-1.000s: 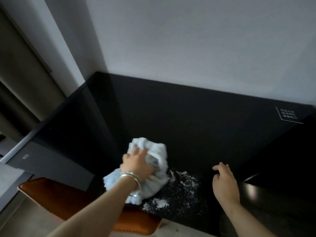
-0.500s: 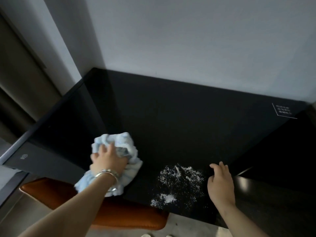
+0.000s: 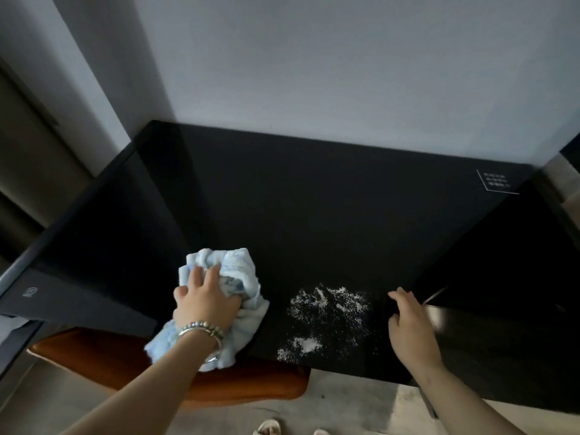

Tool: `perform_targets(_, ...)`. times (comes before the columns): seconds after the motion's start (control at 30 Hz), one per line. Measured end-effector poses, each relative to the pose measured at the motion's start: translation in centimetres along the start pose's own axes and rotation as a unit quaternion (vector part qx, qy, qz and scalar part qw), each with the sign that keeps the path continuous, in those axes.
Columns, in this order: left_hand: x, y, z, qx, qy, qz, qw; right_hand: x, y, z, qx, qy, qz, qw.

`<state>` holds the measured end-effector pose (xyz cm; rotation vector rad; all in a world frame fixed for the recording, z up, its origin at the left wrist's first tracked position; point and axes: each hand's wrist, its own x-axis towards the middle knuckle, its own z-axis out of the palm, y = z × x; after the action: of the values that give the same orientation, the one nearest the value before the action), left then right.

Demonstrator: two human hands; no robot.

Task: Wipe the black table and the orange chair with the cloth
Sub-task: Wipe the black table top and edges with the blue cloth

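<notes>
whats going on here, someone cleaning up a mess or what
A person is wiping the black table with a light blue cloth. The left hand grips the bunched cloth near the table's front edge, just left of a patch of white powder not yet wiped up. The right hand rests on the table to the powder's right, holding nothing. The orange chair sits under the front edge, untouched.

The table carries a crumpled cloth near its front edge, scattered white powder just right of that (clumped thicker toward the edge), and a printed mark at its far right corner.
</notes>
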<state>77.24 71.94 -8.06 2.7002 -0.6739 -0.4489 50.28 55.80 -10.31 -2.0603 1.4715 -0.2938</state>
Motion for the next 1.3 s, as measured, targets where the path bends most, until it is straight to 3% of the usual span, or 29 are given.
perform_targets(0.2,-7.7,7.9,4.1,0.001,-0.072,0.008,0.997,-0.1,0.7,0.3,-0.009,0.0,-0.019,1.0)
perform_targets(0.37,-11.6,15.4,7.6,-0.059,-0.118,-0.019,0.991,0.3,2.0,-3.4,0.125,-0.031,0.022,0.991)
perform_targets(0.53,-16.1,21.5,11.1,-0.134,-0.159,0.05,0.977,1.0,7.2,-8.3,0.132,0.027,0.043,0.99)
perform_targets(0.63,-17.3,21.2,10.1,-0.218,-0.124,0.089,0.964,1.0,9.8,-9.9,0.136,0.03,0.052,0.989)
perform_targets(0.7,-16.9,19.7,8.5,-0.226,-0.035,0.1,0.968,1.2,10.4,-10.4,0.154,0.013,0.072,0.985)
perform_targets(0.8,-14.8,16.1,6.0,-0.177,0.067,0.028,0.982,1.4,11.1,-10.5,0.177,-0.005,0.076,0.981)
perform_targets(0.9,-12.9,12.8,5.1,-0.137,0.067,-0.119,0.981,1.3,11.9,-10.5,0.193,-0.015,0.065,0.979)
perform_targets(0.97,-13.0,12.9,6.4,-0.147,0.049,-0.159,0.975,1.2,12.4,-10.5,0.198,-0.027,0.055,0.978)
perform_targets(1.13,-17.4,19.3,11.6,-0.091,0.016,-0.093,0.991,1.4,12.7,-10.4,0.199,-0.038,0.048,0.978)
perform_targets(1.23,-18.8,20.7,12.7,-0.189,-0.04,-0.014,0.981,1.4,12.8,-10.4,0.177,-0.038,0.032,0.983)
perform_targets(1.3,-18.3,19.8,12.2,-0.25,-0.01,0.016,0.968,1.4,12.9,-10.5,0.174,-0.038,0.021,0.984)
